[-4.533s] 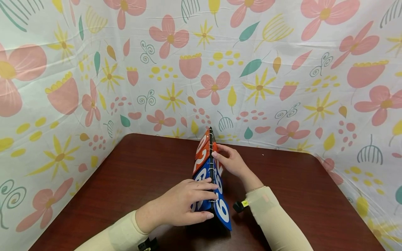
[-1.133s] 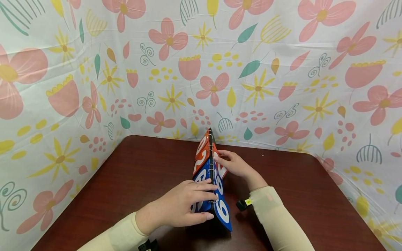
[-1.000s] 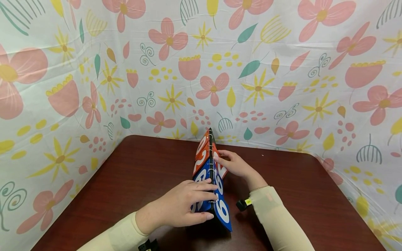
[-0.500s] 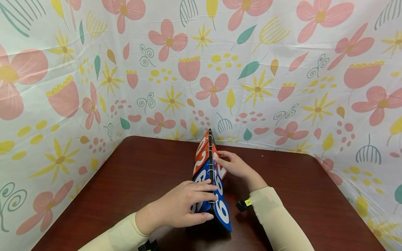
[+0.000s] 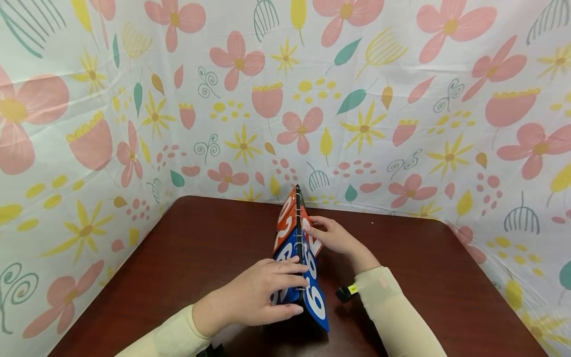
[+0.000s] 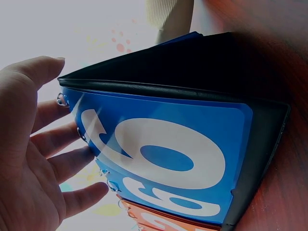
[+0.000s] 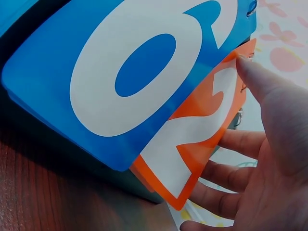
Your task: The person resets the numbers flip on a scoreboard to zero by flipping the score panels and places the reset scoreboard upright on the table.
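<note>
One scoreboard [image 5: 285,238] mid-table [image 5: 214,238], standing like a tent, ridge running away from the person, far end near the floral drape [image 5: 241,114]. Black stand [image 6: 260,139] carries the cards; metal rings [image 6: 62,99] along the ridge hold them, hanging down both faces. Each face: orange set at far end, blue set at near end, white numerals. Exact card and ring counts: can't tell, cards are stacked and fingers cover part of the ridge. Right face shows two blue numerals. Hands: two. Left hand [image 5: 258,290] lies over the near part of the ridge, fingers released, loosely extended across the rings, not grasping; thumb apart, by the near end corner. Right hand [image 5: 336,235] is grasping one orange card [image 7: 192,134], numeral 2, right face: thumb on its front by the upper edge, fingers behind. That card stands off the stand at an angle, just beside the front blue card [image 7: 125,72]. Two pale sleeves [image 5: 397,307]; one black device [image 5: 345,293] at each wrist, yellow label on the right one. One white speck [image 5: 372,222] on the table, right of the board, toward the back edge.
</note>
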{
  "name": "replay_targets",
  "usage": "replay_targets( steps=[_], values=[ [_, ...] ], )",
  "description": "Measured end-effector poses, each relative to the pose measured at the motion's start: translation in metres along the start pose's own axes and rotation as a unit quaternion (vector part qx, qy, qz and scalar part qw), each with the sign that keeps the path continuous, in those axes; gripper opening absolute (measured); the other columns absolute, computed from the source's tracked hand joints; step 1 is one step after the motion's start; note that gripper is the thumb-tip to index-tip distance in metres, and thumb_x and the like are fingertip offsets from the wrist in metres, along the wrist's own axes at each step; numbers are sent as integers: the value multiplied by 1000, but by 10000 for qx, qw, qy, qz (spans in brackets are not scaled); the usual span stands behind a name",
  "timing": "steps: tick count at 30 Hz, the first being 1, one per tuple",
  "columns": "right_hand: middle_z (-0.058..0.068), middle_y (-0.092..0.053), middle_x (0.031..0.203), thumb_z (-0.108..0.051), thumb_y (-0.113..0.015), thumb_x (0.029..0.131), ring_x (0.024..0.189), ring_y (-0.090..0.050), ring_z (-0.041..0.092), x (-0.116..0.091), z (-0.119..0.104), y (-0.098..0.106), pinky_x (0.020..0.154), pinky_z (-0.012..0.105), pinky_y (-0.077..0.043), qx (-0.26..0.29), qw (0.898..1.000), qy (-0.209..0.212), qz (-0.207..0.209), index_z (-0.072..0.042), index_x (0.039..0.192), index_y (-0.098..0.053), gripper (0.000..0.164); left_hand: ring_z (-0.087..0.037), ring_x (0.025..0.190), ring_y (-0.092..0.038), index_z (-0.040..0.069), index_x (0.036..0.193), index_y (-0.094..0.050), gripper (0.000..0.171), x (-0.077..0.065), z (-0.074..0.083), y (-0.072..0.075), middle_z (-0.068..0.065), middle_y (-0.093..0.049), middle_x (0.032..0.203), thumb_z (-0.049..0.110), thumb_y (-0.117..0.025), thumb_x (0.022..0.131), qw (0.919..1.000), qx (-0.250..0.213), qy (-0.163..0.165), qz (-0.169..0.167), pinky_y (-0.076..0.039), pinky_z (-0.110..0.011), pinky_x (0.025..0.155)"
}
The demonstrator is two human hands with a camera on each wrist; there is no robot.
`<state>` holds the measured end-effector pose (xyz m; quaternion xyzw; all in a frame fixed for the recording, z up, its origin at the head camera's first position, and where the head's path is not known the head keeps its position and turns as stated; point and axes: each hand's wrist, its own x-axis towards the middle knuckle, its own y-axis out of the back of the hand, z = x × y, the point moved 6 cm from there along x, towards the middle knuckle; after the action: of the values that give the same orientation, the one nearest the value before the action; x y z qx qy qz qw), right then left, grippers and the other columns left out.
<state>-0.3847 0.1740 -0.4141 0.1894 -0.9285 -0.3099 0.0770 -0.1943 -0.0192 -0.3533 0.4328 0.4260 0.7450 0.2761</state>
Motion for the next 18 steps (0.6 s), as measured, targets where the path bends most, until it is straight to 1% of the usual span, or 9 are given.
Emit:
replay_targets(
  steps=[5, 7, 9, 11, 12, 14, 16, 18],
  values=[
    [11, -69, 128, -65, -63, 93, 111, -66, 25, 3, 7, 3, 104, 53, -54, -272, 9994, -195, -26, -17, 146, -56, 72, -18, 150, -44, 23, 135, -68, 44, 1, -1, 0, 3, -59, 150, 51, -59, 101, 10000, -38, -3, -1, -46, -48, 116],
    [9, -70, 126, -66, -64, 92, 109, -65, 24, 3, 10, 7, 102, 52, -55, -418, 9987, -287, -12, -16, 142, -60, 71, -18, 150, -45, 23, 135, -68, 44, 1, -1, 0, 3, -59, 150, 50, -59, 101, 10000, -44, -14, -1, -45, -48, 116],
    [8, -73, 118, -64, -66, 91, 103, -66, 23, 3, 14, 10, 97, 47, -57, -465, 9982, -388, 3, -15, 132, -66, 64, -18, 150, -44, 23, 135, -68, 44, 1, -1, 0, 3, -59, 151, 50, -59, 101, 10000, -58, -9, -8, -45, -48, 116],
    [7, -74, 105, -58, -68, 92, 93, -66, 22, 1, 17, 15, 85, 41, -58, -451, 9981, -418, 9, -13, 119, -71, 52, -18, 151, -44, 23, 135, -68, 45, 1, -1, 0, 3, -59, 150, 51, -59, 101, 10000, -81, 22, -27, -45, -48, 116],
    [7, -74, 100, -54, -70, 93, 88, -65, 23, 1, 18, 18, 80, 37, -57, -418, 9982, -437, 43, -12, 112, -72, 46, -18, 151, -43, 23, 135, -68, 45, 1, -1, 0, 3, -59, 150, 51, -59, 101, 10000, -81, 35, -35, -45, -48, 116],
    [9, -72, 92, -46, -71, 94, 82, -63, 24, 0, 21, 24, 72, 34, -54, -326, 9985, -426, 103, -10, 101, -72, 37, -17, 151, -43, 23, 135, -68, 45, 0, -2, 0, 3, -60, 150, 51, -59, 101, 9999, -100, 78, -53, -45, -48, 116],
    [10, -70, 92, -40, -72, 95, 80, -60, 24, 0, 24, 31, 70, 36, -54, -282, 9986, -384, 210, -9, 98, -71, 31, -17, 151, -43, 23, 135, -68, 45, 0, -1, 0, 3, -60, 149, 51, -59, 101, 9999, -71, 80, -51, -46, -48, 115],
    [10, -71, 96, -36, -72, 96, 83, -61, 24, -1, 25, 38, 73, 39, -56, -178, 9986, -358, 346, -8, 98, -71, 28, -17, 151, -43, 23, 134, -68, 45, 0, -1, 0, 3, -60, 149, 52, -59, 101, 10000, -36, 69, -42, -46, -48, 115]
  ],
)
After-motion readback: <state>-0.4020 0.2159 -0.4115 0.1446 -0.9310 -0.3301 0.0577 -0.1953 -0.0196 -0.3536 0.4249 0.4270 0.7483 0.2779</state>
